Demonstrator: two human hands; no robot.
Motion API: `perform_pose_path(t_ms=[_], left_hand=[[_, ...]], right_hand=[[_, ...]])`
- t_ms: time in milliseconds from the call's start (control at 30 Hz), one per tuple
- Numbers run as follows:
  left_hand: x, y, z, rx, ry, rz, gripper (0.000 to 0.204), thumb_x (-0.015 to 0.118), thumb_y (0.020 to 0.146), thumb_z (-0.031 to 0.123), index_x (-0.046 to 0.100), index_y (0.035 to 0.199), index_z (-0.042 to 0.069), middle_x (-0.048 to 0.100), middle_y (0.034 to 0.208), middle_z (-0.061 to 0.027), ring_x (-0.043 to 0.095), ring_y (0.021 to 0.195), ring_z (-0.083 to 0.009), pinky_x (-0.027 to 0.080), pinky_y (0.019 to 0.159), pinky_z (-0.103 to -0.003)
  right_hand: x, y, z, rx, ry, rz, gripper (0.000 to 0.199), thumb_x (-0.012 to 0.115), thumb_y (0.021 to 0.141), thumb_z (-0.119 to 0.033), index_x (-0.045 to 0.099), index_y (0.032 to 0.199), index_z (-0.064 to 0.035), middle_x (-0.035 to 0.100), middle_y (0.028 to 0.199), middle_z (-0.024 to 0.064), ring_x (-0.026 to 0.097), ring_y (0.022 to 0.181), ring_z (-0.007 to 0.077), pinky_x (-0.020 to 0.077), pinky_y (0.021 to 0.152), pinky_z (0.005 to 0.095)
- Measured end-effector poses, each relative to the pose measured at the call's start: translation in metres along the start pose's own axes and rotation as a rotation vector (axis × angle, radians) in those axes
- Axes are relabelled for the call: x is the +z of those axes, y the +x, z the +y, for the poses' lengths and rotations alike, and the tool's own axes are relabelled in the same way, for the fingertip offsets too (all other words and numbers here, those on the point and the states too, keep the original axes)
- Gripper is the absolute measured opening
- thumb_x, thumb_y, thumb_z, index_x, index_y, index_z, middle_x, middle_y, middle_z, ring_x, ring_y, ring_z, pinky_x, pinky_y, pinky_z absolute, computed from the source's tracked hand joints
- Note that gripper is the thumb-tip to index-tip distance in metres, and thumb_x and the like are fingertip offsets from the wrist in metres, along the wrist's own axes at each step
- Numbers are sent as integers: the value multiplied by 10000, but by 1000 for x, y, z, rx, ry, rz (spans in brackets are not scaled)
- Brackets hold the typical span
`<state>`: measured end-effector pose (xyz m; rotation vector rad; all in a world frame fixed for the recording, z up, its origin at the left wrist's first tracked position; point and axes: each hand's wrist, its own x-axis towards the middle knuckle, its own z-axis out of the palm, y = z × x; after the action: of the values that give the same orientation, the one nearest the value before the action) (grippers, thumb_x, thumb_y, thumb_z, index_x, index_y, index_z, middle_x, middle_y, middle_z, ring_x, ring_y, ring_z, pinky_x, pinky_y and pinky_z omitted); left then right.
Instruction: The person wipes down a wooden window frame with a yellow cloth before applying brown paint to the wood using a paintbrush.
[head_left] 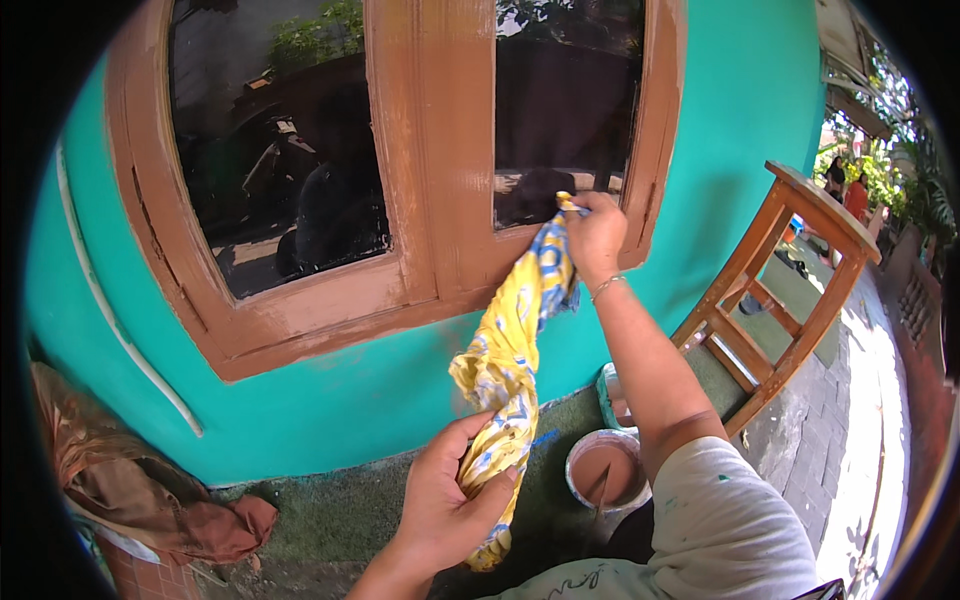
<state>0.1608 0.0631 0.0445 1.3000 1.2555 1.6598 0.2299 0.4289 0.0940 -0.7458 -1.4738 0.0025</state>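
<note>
A yellow cloth [505, 345] with a blue and white pattern is stretched between my hands in front of a brown window frame [435, 150]. My right hand [597, 235], raised near the lower edge of the right pane, pinches the cloth's upper end. Lower down, my left hand [455, 490] has its thumb and fingers around the bunched lower part, and the end hangs below it. Brown paint looks patchy along the frame's lower rail. On the ground below my right forearm stands a bucket of brown paint [605, 470] with a stick-like handle in it.
Behind the bucket is a smaller teal-rimmed container [612, 395]. A wooden stool [775, 290] stands to the right by the turquoise wall [740, 130]. Brown cloth [150, 480] lies heaped at the lower left, near a white pipe [110, 300]. Two people are far off at the right.
</note>
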Motion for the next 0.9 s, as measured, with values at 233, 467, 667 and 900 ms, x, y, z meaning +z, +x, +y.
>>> perform_pose_path(t_ms=[233, 467, 667, 900], left_hand=[[7, -1, -1, -9, -8, -22, 474, 684, 868, 6, 522, 1307, -65, 670, 1141, -133, 640, 1016, -137, 520, 890, -294], [3, -1, 5, 4, 6, -3, 485, 680, 869, 3, 514, 1321, -62, 665, 1149, -127, 630, 1026, -129, 513, 899, -291], [2, -4, 7, 31, -28, 13, 491, 674, 866, 2, 510, 1323, -70, 665, 1150, -131, 635, 1034, -138, 512, 903, -295], [-2, -8, 6, 35, 0, 14, 497, 673, 857, -5, 511, 1323, -71, 662, 1156, -136, 639, 1035, -142, 512, 905, -296]], right_hand=[[10, -2, -19, -114, -59, -39, 98, 725, 681, -7, 699, 772, -34, 685, 856, 155, 658, 831, 383, 526, 768, 454], [18, -5, -41, 424, 440, -299, 147, 793, 748, -37, 732, 875, 5, 734, 844, 144, 692, 726, 227, 535, 706, 348], [13, 13, -79, 262, 440, -149, 124, 764, 773, 3, 733, 893, 9, 732, 858, 145, 690, 740, 209, 527, 722, 324], [24, -29, -83, 82, 238, -91, 120, 777, 784, -46, 731, 892, -21, 704, 762, 137, 659, 644, 207, 520, 653, 319]])
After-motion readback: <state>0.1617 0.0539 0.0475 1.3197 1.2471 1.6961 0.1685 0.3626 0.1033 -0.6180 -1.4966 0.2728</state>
